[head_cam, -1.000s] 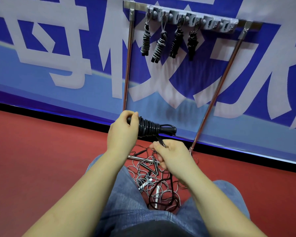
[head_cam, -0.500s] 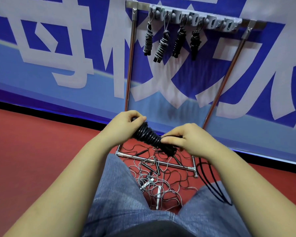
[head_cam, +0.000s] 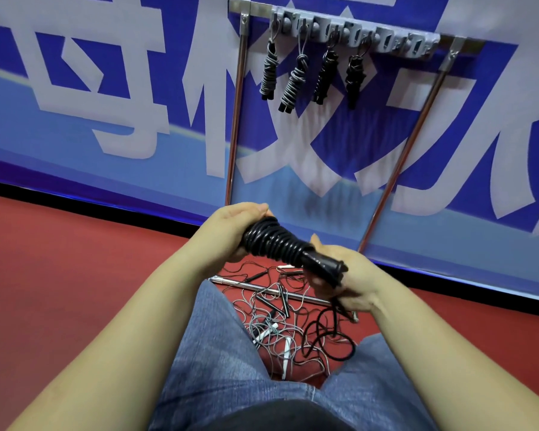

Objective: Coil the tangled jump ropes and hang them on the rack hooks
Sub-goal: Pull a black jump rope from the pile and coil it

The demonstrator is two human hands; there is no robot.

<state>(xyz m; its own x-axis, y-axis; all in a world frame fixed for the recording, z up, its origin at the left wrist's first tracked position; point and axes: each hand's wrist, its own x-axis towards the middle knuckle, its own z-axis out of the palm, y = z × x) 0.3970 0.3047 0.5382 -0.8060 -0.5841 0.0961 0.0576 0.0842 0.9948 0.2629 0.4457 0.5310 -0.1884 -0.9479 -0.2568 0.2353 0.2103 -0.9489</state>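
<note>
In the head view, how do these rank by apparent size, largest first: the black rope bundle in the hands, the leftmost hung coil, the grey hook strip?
1. grey hook strip, the longest.
2. black rope bundle, though it is nearer the camera, so this is unsure.
3. leftmost hung coil, smallest.

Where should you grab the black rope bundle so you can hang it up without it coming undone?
Probably around the thick wound middle of the black rope bundle, coming from above with fingers curled over the coils. The wraps lie side by side there, so squeezing them should keep them tight. The left hand already grips one end and the right hand holds the handle end.
</note>
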